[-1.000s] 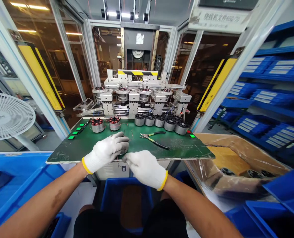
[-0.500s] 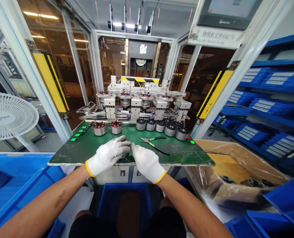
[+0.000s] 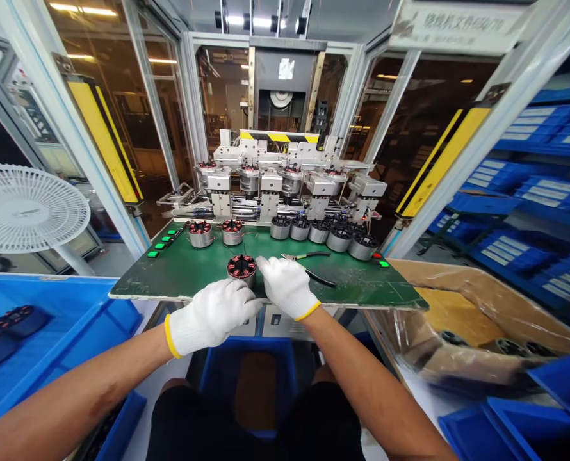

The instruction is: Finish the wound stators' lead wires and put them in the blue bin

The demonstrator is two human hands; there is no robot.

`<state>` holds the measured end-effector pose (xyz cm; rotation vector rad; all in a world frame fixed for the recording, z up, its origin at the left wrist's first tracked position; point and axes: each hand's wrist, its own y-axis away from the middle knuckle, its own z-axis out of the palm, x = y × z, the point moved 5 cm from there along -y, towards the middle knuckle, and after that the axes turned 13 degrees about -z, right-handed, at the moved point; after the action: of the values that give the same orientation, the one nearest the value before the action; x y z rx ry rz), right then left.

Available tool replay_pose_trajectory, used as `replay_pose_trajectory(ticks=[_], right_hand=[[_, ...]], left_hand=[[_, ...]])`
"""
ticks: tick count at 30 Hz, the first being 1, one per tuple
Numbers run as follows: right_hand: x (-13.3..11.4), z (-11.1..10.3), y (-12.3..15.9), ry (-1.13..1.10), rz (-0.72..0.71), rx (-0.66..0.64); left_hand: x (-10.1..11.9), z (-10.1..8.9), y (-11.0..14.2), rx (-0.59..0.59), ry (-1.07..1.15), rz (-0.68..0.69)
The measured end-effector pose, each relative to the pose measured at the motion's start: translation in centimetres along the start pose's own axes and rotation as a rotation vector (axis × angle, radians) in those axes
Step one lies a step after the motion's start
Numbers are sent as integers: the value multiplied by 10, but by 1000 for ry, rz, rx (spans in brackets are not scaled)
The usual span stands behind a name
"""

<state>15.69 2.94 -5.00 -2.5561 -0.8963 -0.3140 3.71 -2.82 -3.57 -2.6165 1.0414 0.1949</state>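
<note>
A wound stator point(image 3: 241, 268) with red copper coils stands upright near the front edge of the green work table point(image 3: 179, 272). My left hand point(image 3: 214, 314), in a white glove, is curled just below and in front of it at the table edge. My right hand point(image 3: 286, 285), also gloved, lies beside the stator on its right, fingertips touching its side. What either hand grips is hidden by the gloves. Pliers point(image 3: 309, 266) with yellow-green handles lie just behind my right hand.
Two more wound stators point(image 3: 216, 233) and a row of several unwound grey ones point(image 3: 321, 233) stand at the table's back, before the winding machine point(image 3: 285, 182). Blue bins point(image 3: 20, 333) sit at left, a lined cardboard box point(image 3: 462, 320) at right, a white fan point(image 3: 25, 211) far left.
My left hand has drawn back toward me off the stator, leaving it uncovered on the table. My right hand has moved forward to its right side. The view has shifted slightly.
</note>
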Motion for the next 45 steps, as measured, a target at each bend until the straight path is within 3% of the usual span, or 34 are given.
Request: replay_pose_trajectory(ticks=[4,7,11,15,18,21,25,27,30,32,38,43,45], right_hand=[[1,-2,-3,-12,20,-32],[1,-2,-1,-28,12,-58],[-11,3,8,-51,-11,-110],[-33,3,16,-35,23,-111],[-51,1,17,-15,20,-98],[-59,1,17,-21,35,-108],[-55,2,18,-84,93,-134],[-50,1,18,-121,97,-154],[-45,-3,21,-154,88,-204],[-46,-6,24,-175,82,-216],[-46,-28,26,-215,27,-168],[-4,-69,5,-124,-56,71],[8,-68,-2,-17,-132,27]], left_hand=[[-12,-1,8,167,187,-118],[-28,-9,9,235,469,-316],[-50,-22,-14,117,706,-582],[-56,-33,-64,11,622,-644],[-49,-28,-97,-69,463,-646],[-44,-22,-106,-110,438,-629],[-54,-27,-78,45,516,-585],[-56,-27,-56,115,485,-496],[-45,-14,-30,108,334,-303],[-37,0,-20,128,197,-276],[-21,21,-12,405,68,-175],[-25,27,-8,542,109,-179],[-26,29,-8,543,133,-183]])
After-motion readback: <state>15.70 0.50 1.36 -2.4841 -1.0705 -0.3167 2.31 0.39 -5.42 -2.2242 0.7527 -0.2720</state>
